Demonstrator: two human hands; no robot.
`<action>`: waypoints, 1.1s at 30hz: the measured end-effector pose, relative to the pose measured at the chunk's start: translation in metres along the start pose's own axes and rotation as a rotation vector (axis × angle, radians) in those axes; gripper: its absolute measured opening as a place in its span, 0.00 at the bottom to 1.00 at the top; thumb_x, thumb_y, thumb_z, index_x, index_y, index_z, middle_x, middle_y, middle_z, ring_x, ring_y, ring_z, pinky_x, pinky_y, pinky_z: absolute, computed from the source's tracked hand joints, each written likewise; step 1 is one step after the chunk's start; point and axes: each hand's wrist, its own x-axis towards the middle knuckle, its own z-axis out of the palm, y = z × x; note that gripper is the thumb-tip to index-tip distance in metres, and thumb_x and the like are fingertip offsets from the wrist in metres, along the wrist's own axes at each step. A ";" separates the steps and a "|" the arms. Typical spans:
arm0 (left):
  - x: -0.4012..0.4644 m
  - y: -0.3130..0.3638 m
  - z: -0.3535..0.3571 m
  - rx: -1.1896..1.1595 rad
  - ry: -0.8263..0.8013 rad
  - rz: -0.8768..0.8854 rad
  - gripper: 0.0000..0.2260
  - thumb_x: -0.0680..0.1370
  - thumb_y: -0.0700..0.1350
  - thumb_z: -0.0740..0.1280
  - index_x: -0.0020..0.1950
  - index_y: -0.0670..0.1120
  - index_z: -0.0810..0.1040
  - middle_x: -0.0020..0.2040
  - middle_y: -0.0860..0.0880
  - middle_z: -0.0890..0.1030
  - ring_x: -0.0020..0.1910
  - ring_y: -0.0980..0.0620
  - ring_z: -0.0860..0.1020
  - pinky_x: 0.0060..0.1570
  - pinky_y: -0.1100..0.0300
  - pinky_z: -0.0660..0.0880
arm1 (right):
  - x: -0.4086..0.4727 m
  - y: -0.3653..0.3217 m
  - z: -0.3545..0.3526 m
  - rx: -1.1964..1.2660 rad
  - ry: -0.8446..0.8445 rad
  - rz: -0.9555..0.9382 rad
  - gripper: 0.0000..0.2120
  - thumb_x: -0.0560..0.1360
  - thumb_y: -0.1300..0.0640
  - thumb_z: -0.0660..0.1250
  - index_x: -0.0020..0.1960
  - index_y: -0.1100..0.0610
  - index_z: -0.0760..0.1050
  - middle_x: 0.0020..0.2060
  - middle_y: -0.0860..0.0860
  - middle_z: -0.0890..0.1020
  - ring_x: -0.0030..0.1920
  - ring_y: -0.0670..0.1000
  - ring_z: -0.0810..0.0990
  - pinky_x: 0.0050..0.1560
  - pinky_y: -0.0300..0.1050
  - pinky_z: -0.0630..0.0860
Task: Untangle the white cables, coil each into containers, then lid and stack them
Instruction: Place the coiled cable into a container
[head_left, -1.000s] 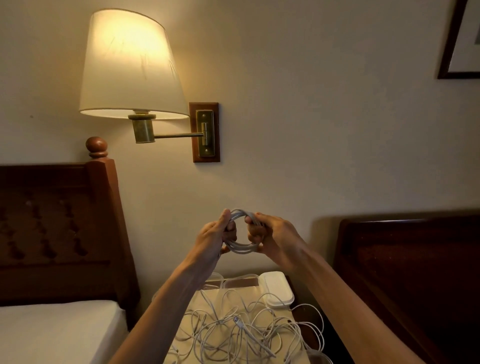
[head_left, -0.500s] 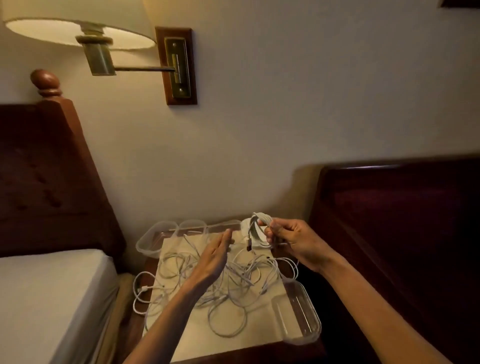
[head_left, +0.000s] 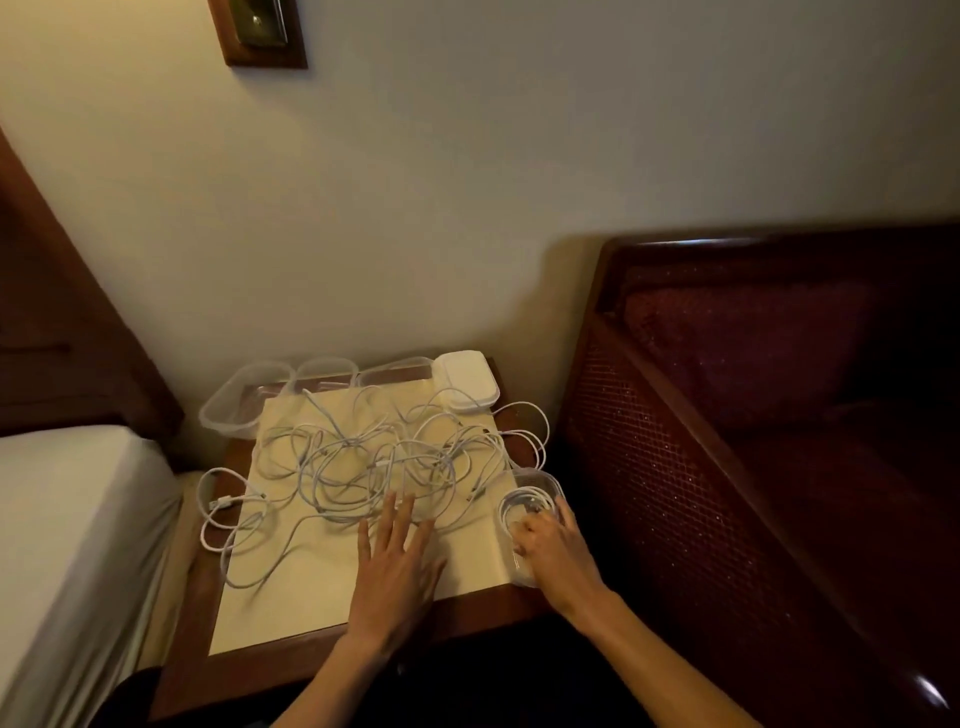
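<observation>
A tangle of white cables (head_left: 374, 457) is spread over a cream mat (head_left: 311, 587) on the nightstand. My left hand (head_left: 395, 571) lies flat on the mat at the tangle's near edge, fingers straight and spread. A coiled white cable (head_left: 524, 501) sits inside a clear container (head_left: 548, 480) at the mat's right edge. My right hand (head_left: 556, 551) reaches into that container, its curled fingers on the near side of the coil. Three empty clear containers (head_left: 244, 400) stand in a row at the back, with a stack of white lids (head_left: 465, 382) to their right.
The wooden nightstand (head_left: 208, 670) stands against the wall between a white bed (head_left: 67, 519) on the left and a dark wooden cane-panelled headboard (head_left: 701, 467) on the right. Cable loops (head_left: 218, 519) hang over the mat's left edge.
The view has tipped down from the lamp to the nightstand. My right hand carried the coil down into the right container. My left hand let go of it and came down flat on the mat.
</observation>
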 end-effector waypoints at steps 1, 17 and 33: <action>-0.001 -0.001 0.002 0.004 -0.001 -0.002 0.24 0.77 0.59 0.54 0.66 0.50 0.75 0.76 0.43 0.63 0.78 0.42 0.52 0.69 0.39 0.58 | 0.000 0.001 0.002 0.015 -0.012 0.009 0.06 0.73 0.64 0.69 0.49 0.57 0.79 0.45 0.51 0.80 0.53 0.52 0.77 0.75 0.61 0.57; -0.008 -0.002 0.021 0.064 0.082 0.028 0.16 0.75 0.56 0.56 0.55 0.50 0.76 0.75 0.39 0.65 0.77 0.38 0.52 0.65 0.31 0.64 | 0.023 0.006 -0.008 -0.176 -0.083 -0.087 0.07 0.74 0.46 0.69 0.42 0.48 0.82 0.56 0.49 0.72 0.56 0.52 0.66 0.52 0.52 0.59; -0.010 -0.004 0.022 0.049 0.027 0.011 0.17 0.76 0.58 0.55 0.56 0.53 0.76 0.76 0.43 0.64 0.78 0.40 0.51 0.68 0.31 0.59 | 0.037 0.006 -0.005 0.256 -0.244 0.050 0.27 0.70 0.59 0.74 0.65 0.57 0.68 0.65 0.52 0.72 0.66 0.52 0.68 0.64 0.49 0.70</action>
